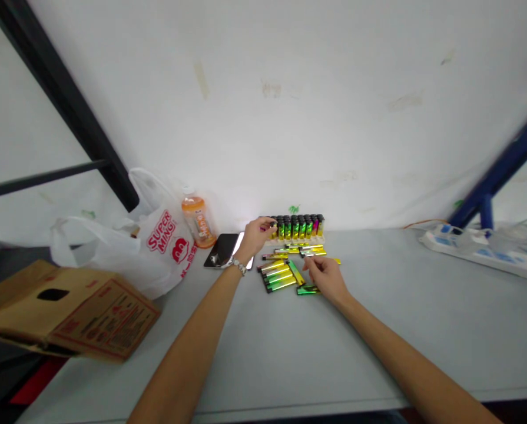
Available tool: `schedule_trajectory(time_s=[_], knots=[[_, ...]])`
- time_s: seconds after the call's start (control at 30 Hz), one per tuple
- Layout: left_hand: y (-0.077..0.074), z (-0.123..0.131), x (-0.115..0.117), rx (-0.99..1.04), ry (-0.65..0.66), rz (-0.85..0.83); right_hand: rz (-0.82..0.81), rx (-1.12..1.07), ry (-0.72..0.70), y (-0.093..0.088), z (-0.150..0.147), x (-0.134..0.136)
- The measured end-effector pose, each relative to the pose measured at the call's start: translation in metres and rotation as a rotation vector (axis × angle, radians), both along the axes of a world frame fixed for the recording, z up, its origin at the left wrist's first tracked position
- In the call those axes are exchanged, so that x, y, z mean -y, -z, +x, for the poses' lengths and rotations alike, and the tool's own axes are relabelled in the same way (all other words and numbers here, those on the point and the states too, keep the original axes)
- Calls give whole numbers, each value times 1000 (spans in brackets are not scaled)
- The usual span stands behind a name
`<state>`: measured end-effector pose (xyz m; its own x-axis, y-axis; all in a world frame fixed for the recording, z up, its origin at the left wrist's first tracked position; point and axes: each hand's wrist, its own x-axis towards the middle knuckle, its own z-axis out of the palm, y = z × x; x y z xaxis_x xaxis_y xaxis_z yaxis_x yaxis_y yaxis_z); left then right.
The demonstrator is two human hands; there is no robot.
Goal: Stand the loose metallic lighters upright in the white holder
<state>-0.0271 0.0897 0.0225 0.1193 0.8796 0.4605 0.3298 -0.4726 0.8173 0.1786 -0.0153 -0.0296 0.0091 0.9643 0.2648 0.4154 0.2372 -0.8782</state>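
Observation:
Black-topped lighters in shiny green and yellow stand upright in a pale rack (295,240) against the wall, one of them pink. At the rack's left end my left hand (257,234), with a metal watch or bracelet on its wrist, has its fingers closed around a lighter (274,229). My right hand (329,277) is low over the loose lighters, thumb and fingers curled together; whatever they may hold is hidden. In front of the rack lie several loose lighters (281,283), a few side by side, others at angles. One green lighter (306,290) lies beside my right hand.
A dark phone-like slab (221,250) lies left of the rack. Behind it stand an orange drink bottle (198,221) and a white plastic bag (157,253). An open cardboard box (99,318) sits at the left table edge. A power strip (479,250) lies far right.

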Motion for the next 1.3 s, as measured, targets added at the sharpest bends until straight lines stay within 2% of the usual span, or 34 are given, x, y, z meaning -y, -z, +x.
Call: schedule_trajectory(time_s=[0.13, 0.3, 0.43, 0.63, 0.83, 0.97, 1.07, 1.17, 1.3], knots=[[5, 0, -10, -62, 8, 51, 7, 4, 8, 2, 3, -2], [14, 0, -13, -91, 34, 33, 6, 6, -8, 4, 3, -2], [16, -2, -13, -115, 45, 48, 2, -5, -8, 2, 2, -1], [17, 1, -3, -304, -100, 246, -11, -27, -14, 1, 2, -1], [19, 5, 6, -453, -189, 328, 0, 22, -5, 3, 2, -1], [19, 4, 13, -644, -263, 376, 48, 264, 42, -3, 1, -2], [21, 4, 19, -753, -291, 377, 5, 493, 73, -12, -3, -3], [22, 6, 26, -744, -318, 365, -88, 639, 54, -21, -7, -8], [21, 11, 40, -605, -362, 346, -209, 765, 0, -32, -11, -20]])
